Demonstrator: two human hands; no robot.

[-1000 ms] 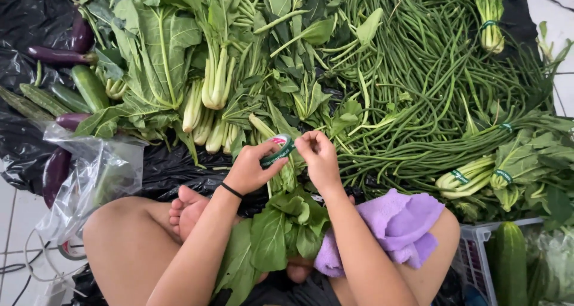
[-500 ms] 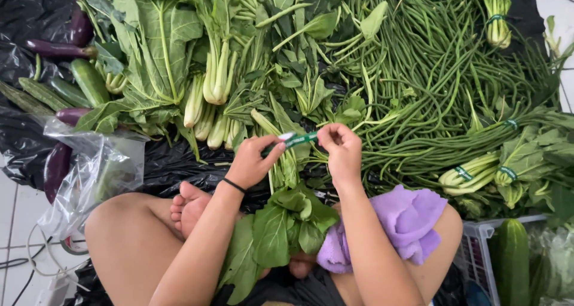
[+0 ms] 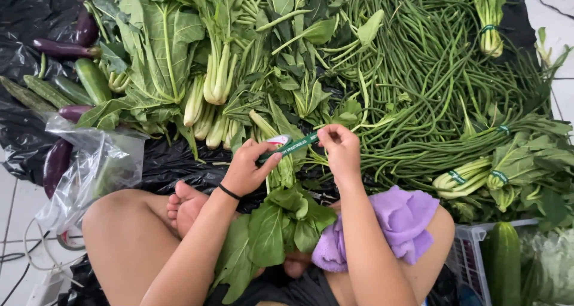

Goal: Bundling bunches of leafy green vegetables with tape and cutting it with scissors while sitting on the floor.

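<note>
1. Left hand is pinching one end of a green tape strip, thumb and fingers closed on it right by the tape roll, which peeks out red and white above the fingertips. There's a black band on that wrist.

2. Right hand has the other end of the same strip clamped between its fingertips, so the tape runs taut between both hands, tilted a bit upward toward the right hand.

3. Right under the tape, between the two hands, sits a bunch of leafy greens. Its pale stems point up at the tape and the broad leaves spill down over the person's lap. The strip looks like it crosses the stems just above where the leaves start, but I can't tell if it's actually touching them.

4. Going outward: a purple cloth is draped on the right thigh, just beside the right forearm. The person's bare foot is tucked near the left wrist.

5. Further out, a pile of bok choy lies above the left hand, and a big heap of long beans spreads above and right of the right hand.

6. Far left on the black plastic sheet: eggplants, cucumbers and a clear plastic bag. Already banded bundles sit well off to the right.
</note>
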